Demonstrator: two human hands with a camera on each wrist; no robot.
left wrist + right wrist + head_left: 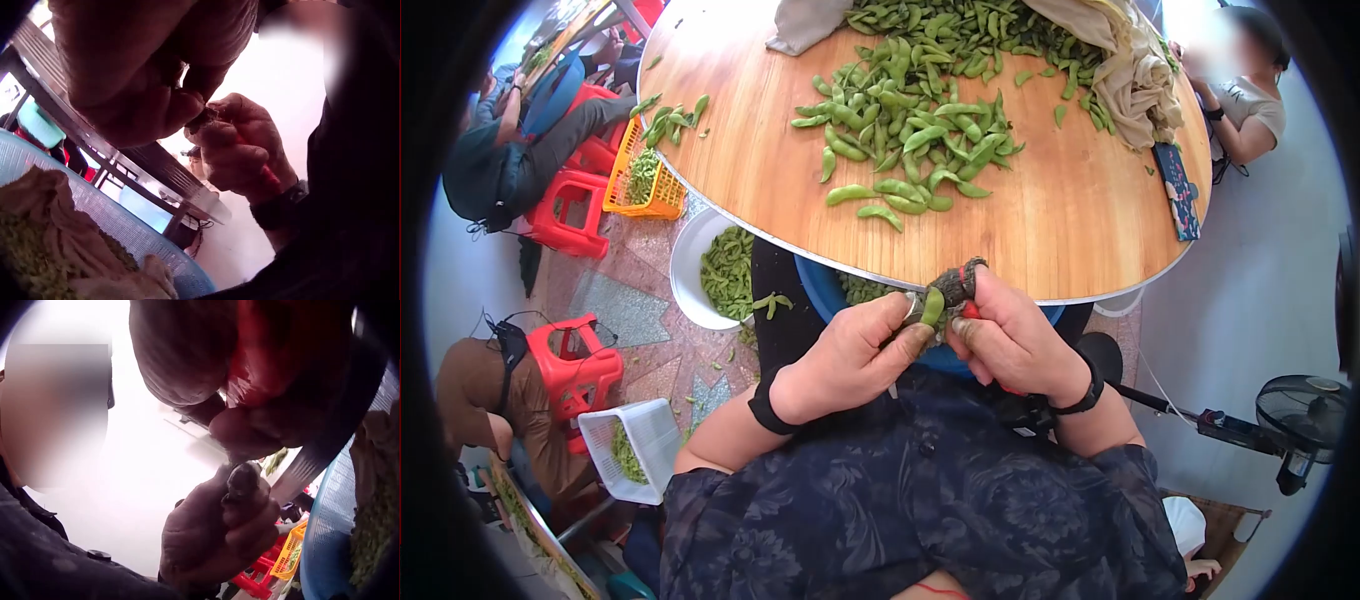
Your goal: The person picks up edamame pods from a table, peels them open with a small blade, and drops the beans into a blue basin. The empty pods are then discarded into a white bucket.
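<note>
Just off the table's near edge, my left hand (855,350) pinches a green soybean pod (933,306) between thumb and fingers. My right hand (1015,335) meets it from the other side, its fingertips right at the pod. That hand grips a glossy red handle-like thing (253,353); its far end is hidden among the fingers. A dark wrap with a red band (957,283) covers a right fingertip. Below both hands is a blue mesh basin (134,219) holding shelled green beans (378,550) and a crumpled cloth (53,215).
A heap of soybean pods (900,120) lies on the round wooden table (750,150), beside a beige cloth (1135,85). A white bucket of pods (690,280) stands at the left. Red stools (580,370), baskets and seated people are further left; a small fan (1300,415) is at right.
</note>
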